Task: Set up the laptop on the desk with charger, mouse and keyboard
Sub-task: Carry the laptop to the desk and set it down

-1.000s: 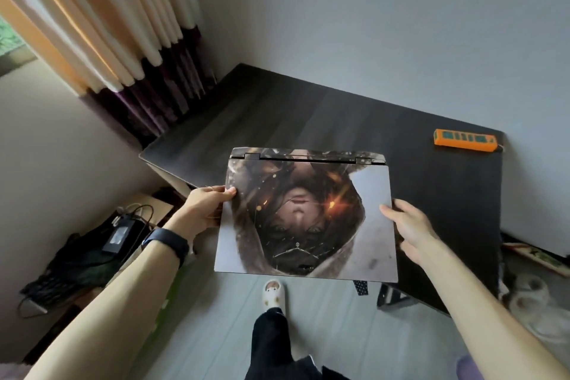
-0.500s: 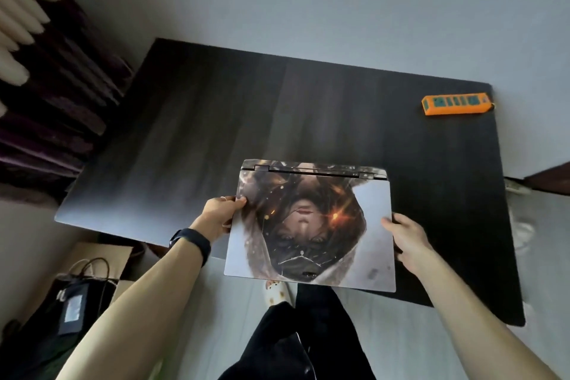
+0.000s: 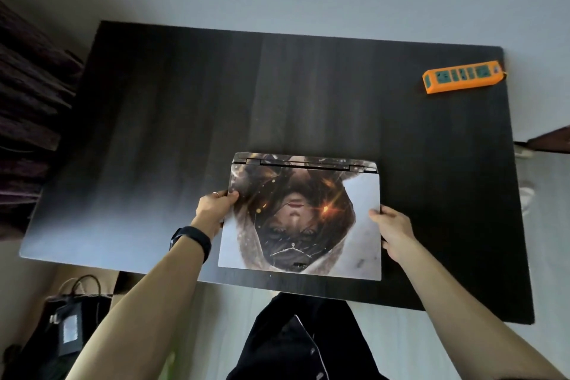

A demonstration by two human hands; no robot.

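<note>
Dark wood-grain desk (image 3: 216, 95): orange power strip (image 3: 461, 76) at far right corner; closed laptop (image 3: 303, 219) over near edge.

I count one closed laptop (image 3: 303, 219), one orange power strip (image 3: 462, 76), one surface (image 3: 185, 120), and one charger brick (image 3: 70, 328) on the floor.
</note>
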